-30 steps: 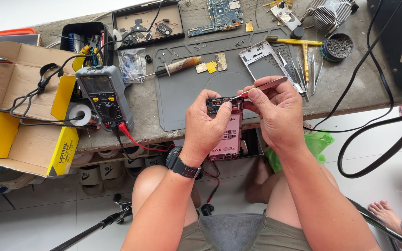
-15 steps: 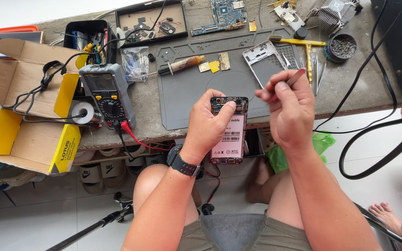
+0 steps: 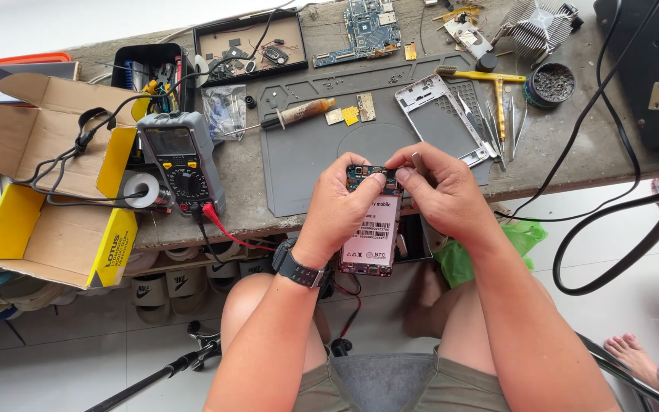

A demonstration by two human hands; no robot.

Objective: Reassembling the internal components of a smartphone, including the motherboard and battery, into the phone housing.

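Pink-labelled and stripped of its back cover, the opened phone (image 3: 370, 225) hangs in the air just off the near edge of the grey worktop (image 3: 268, 221), above the person's knees, with its long axis running from twelve down to six o'clock. The left hand (image 3: 342, 207) is wrapped around the phone's left flank, clamped on it from the nine o'clock side, thumb lying over the upper part of the board. The right hand (image 3: 440, 194) comes in from three o'clock with its fingertips pinched together at the phone's top edge, at twelve o'clock on the device, touching the left thumb; what, if anything, sits between those fingertips is too small to tell. Both hands meet at that top end, so the right one is nearer the exposed circuitry while the left carries the weight. Beyond them at twelve o'clock lies a dark silicone mat (image 3: 322, 145), a silver phone frame (image 3: 440, 114) at one o'clock, and a yellow-dialled multimeter (image 3: 181, 164) at ten.
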